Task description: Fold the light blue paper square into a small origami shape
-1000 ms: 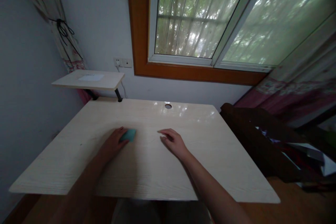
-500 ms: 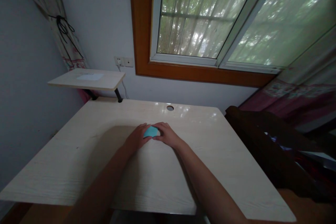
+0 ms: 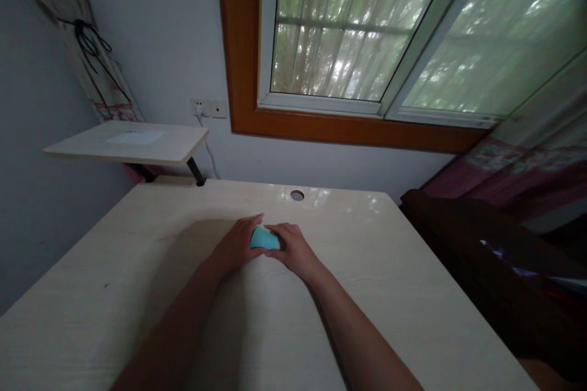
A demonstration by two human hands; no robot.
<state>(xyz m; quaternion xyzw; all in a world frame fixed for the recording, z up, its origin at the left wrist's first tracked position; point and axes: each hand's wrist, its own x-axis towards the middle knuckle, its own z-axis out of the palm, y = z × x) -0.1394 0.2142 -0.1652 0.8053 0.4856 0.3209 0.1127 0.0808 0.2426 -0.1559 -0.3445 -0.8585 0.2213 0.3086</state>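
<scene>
A pale desk [image 3: 376,293] spreads beneath both hands, a shelf [image 3: 180,143] standing beyond the left. Fingers curled partway closed, the left hand [image 3: 235,244] and right hand [image 3: 296,250] hold a small blue piece [image 3: 265,239] between them. Gripping appears done, letting go not yet; any folding cannot be told.

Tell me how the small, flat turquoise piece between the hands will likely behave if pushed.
The small, flat turquoise piece, material unclear, is probably light, looking smaller than the left hand. Its flat look suggests sliding, not rolling, across the pale wood-grained desk. Stiffness is uncertain: fingers partly cover its edges.
</scene>
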